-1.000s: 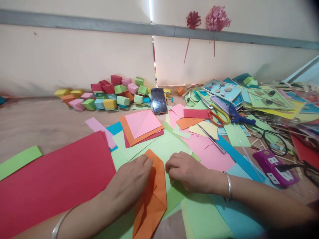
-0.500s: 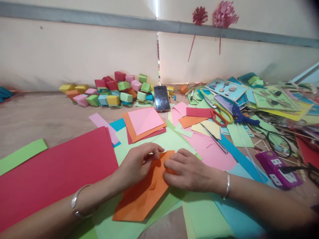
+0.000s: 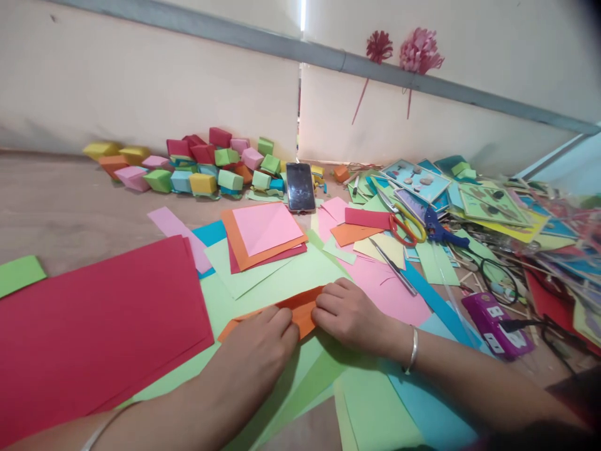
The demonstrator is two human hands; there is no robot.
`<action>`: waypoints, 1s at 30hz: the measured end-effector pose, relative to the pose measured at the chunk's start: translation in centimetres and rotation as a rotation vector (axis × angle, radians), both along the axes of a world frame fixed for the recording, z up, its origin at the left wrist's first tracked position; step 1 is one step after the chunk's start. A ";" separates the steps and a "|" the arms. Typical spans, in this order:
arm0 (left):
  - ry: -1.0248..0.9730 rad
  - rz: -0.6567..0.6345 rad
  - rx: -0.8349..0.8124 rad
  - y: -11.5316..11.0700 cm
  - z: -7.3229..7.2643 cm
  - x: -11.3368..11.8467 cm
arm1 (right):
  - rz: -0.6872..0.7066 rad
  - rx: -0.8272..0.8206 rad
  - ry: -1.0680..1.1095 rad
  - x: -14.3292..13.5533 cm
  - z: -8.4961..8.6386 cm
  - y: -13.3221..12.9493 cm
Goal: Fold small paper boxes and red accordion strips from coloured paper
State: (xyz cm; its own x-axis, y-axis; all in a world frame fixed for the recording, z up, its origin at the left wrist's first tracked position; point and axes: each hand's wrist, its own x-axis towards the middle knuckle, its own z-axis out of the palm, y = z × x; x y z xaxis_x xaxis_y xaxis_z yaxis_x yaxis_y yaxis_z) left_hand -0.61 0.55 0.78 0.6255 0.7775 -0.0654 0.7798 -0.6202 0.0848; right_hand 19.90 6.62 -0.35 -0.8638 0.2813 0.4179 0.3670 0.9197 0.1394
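A piece of orange paper (image 3: 303, 310), folded into a long narrow shape, lies between my two hands over light green sheets (image 3: 277, 285). My left hand (image 3: 265, 341) is closed on its left and near side, fingers curled over the edge. Curled fingers of my right hand (image 3: 345, 313) grip its right end. Both thumbs are mostly hidden. Just beyond the hands sits a stack of square sheets, with pink paper (image 3: 267, 227) on top of orange and red. Large red sheets (image 3: 117, 326) lie to the left.
Small folded paper boxes (image 3: 201, 183) and a phone (image 3: 301, 188) stand along the wall. To the right are scissors (image 3: 407, 228), a craft knife (image 3: 393, 266), a blue glue gun (image 3: 444, 230) and a purple power socket box (image 3: 493, 326) with cables.
The orange paper has turned and now shows as a narrower folded strip. My left hand has moved nearer, from the paper's far edge to its left side. The camera view has tilted.
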 end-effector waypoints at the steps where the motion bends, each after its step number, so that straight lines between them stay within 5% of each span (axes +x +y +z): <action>1: 0.036 0.021 0.002 0.2 0.0 0.1 | -0.010 -0.010 -0.009 0.0 0.0 0.0; 12: 0.159 0.130 -0.132 0.5 1.9 0.7 | -0.086 -0.192 -0.062 0.3 -0.3 -0.1; 19: 0.136 0.301 -0.273 2.4 2.5 -0.3 | -0.298 -0.418 -0.049 0.2 -0.6 0.5; 25: 0.122 0.378 -0.366 3.7 3.0 -1.2 | -0.374 -0.335 -0.101 0.2 -1.1 0.9; 30: 0.098 0.377 -0.359 4.1 2.7 -1.7 | -0.264 -0.082 -0.032 0.2 -0.7 0.7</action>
